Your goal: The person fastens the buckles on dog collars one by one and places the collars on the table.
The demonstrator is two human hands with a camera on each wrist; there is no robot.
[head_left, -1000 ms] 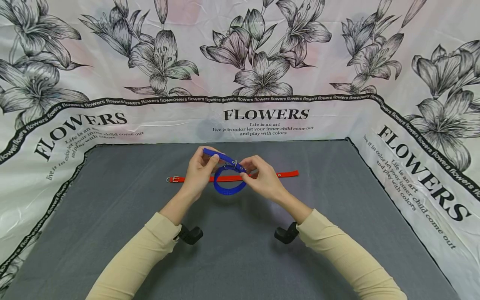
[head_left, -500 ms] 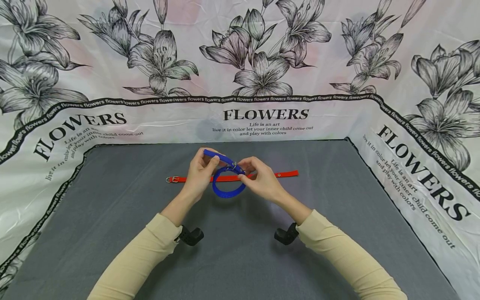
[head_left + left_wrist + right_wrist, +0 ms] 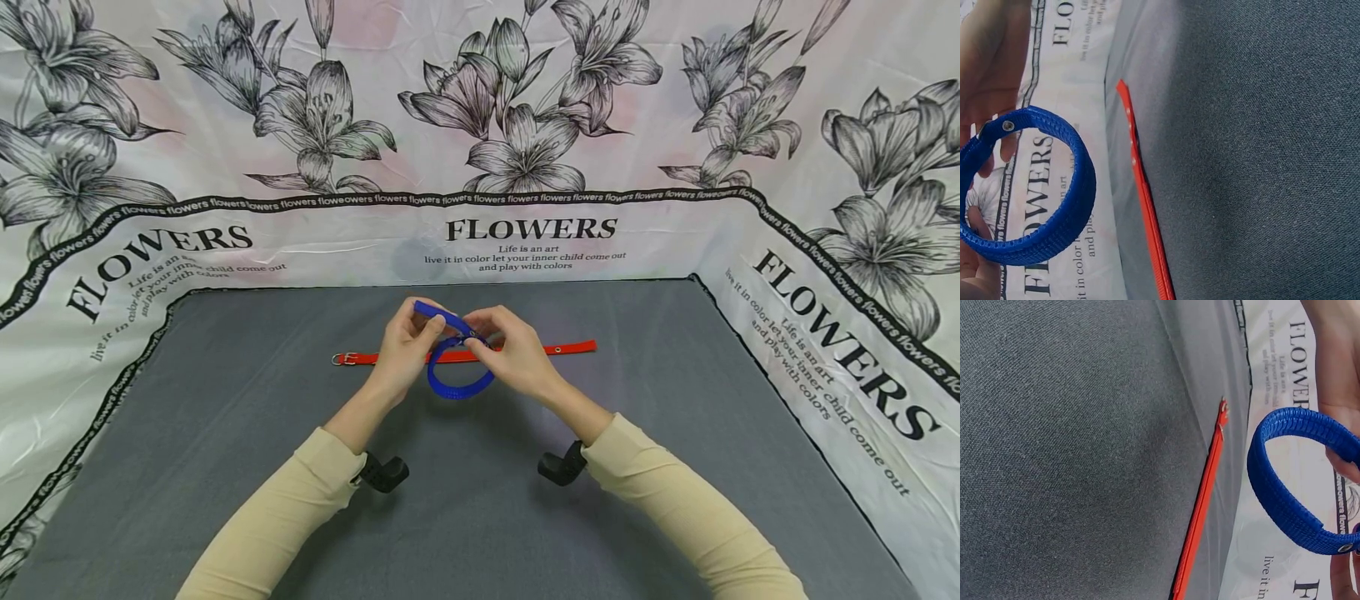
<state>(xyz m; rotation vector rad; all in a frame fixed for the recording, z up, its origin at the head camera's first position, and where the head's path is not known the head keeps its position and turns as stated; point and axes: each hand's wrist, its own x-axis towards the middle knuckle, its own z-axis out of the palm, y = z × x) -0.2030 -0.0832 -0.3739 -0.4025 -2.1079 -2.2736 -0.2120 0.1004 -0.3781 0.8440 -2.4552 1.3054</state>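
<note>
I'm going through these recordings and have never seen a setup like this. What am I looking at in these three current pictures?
There is no robot here: a person in beige sleeves works with two bare hands. The wide picture comes from a camera on the head, looking forward and down. The other two come from cameras on the left and right wrists, showing the same work close up.

A red strap lies stretched out on a gray cloth, and its buckle shows at one end. Behind is a flower-printed cloth.

The left hand and right hand both pinch a blue strap, bent into a loop with one end sticking out.
</note>
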